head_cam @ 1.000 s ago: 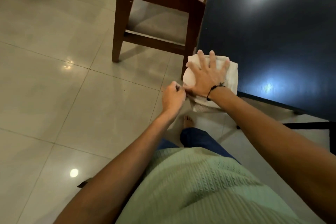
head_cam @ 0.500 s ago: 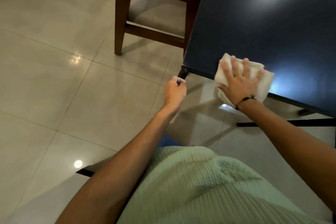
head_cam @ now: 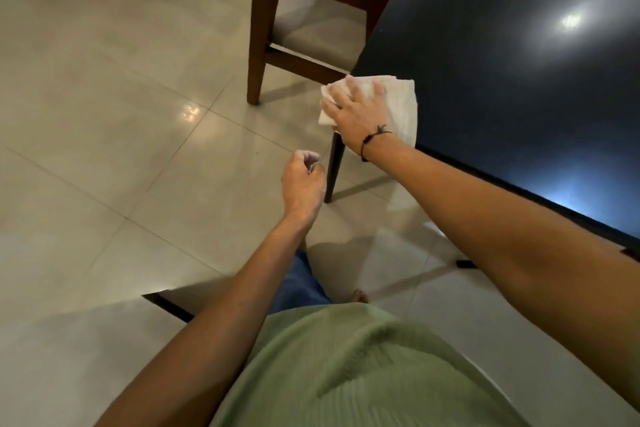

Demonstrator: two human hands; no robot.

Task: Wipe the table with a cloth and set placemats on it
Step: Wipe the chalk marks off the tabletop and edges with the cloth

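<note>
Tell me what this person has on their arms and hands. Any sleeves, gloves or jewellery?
No gloves and no sleeves in view: both forearms are bare down to the hands. The right hand has a thin black cord bracelet with a small knot at the wrist. The left hand wears nothing visible. A ribbed light green top covers the torso.

A wooden chair (head_cam: 277, 10) stands on the pale tiled floor (head_cam: 104, 114)

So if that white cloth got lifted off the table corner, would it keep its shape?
Probably not. The cloth looks thin and folded, draping over the table corner under the right hand, so it would likely flop. It also seems light and slides readily on the glossy top.
</note>
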